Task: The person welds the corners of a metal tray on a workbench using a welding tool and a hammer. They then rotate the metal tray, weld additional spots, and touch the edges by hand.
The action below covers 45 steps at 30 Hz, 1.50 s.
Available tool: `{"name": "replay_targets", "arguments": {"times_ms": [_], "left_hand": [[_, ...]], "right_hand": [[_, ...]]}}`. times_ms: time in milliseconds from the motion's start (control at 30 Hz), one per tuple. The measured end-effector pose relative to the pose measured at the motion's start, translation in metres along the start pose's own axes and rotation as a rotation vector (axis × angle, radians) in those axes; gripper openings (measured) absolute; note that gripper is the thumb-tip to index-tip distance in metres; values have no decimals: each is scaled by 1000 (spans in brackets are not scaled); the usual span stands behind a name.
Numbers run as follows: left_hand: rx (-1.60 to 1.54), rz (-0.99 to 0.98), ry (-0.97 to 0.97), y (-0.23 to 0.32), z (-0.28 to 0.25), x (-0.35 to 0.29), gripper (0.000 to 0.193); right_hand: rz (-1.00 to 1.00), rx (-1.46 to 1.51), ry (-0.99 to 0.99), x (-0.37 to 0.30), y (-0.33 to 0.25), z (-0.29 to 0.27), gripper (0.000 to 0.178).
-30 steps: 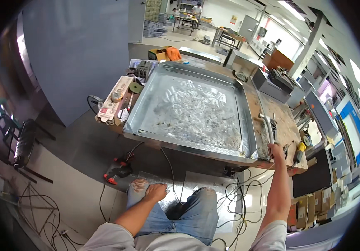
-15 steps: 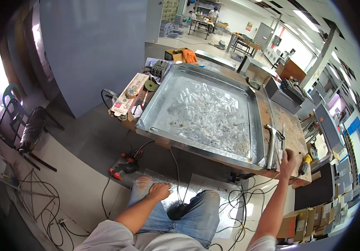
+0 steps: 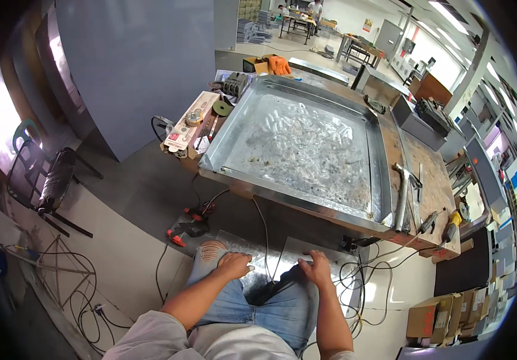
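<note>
My left hand (image 3: 234, 265) rests on my left knee, its fingers laid over the torn denim and holding nothing. On my right knee lies my right hand (image 3: 316, 267), fingers apart and without anything in them. Ahead of both hands, a large shallow sheet-metal tray (image 3: 294, 203) with raised rims lies on the workbench, its inner face scuffed and spotted. Right of the tray, a hammer (image 3: 402, 198) with a metal handle lies near the bench edge. A dark-handled hand tool (image 3: 429, 221) and a yellow and black power tool (image 3: 452, 225) sit at the near right corner.
A long box (image 3: 187, 123) with a tape roll on it stands left of the tray. Red and black clamps (image 3: 190, 225) lie on the floor. Loose cables (image 3: 363, 282) run beside my right leg. Cardboard boxes (image 3: 429, 318) stand at lower right. Two people work far back.
My right hand has moved from the bench's right edge, beside the hammer, down to my right knee. The dark-handled tool now shows where that hand was. The view has shifted slightly.
</note>
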<state>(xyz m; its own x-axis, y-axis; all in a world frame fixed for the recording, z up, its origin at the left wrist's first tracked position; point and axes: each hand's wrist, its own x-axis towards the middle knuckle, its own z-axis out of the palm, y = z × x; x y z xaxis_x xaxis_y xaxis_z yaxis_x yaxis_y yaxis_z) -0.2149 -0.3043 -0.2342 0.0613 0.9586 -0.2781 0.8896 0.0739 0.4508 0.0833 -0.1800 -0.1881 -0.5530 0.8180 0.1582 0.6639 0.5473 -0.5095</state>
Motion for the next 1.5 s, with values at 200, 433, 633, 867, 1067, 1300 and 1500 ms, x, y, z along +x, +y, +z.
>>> {"name": "replay_targets", "arguments": {"times_ms": [200, 433, 633, 867, 1067, 1300, 1500], "left_hand": [[-6, 13, 25, 8, -7, -2, 38], [9, -3, -12, 4, -4, -4, 38], [-6, 22, 25, 4, 0, 11, 38], [19, -34, -8, 10, -10, 11, 31], [-7, -82, 5, 14, -8, 15, 27], [21, -76, -30, 23, -11, 22, 26], [50, -92, -10, 24, -13, 18, 26]], "right_hand": [[243, -227, -328, -2, 26, 46, 40], [313, -175, -245, -6, 18, 45, 38], [344, -188, -272, -1, 20, 42, 39], [377, -196, -259, 4, 7, 33, 36], [397, -196, -266, 7, 8, 37, 35], [408, -182, -260, 9, 16, 43, 35], [424, -173, -309, 13, 18, 46, 37]]}}
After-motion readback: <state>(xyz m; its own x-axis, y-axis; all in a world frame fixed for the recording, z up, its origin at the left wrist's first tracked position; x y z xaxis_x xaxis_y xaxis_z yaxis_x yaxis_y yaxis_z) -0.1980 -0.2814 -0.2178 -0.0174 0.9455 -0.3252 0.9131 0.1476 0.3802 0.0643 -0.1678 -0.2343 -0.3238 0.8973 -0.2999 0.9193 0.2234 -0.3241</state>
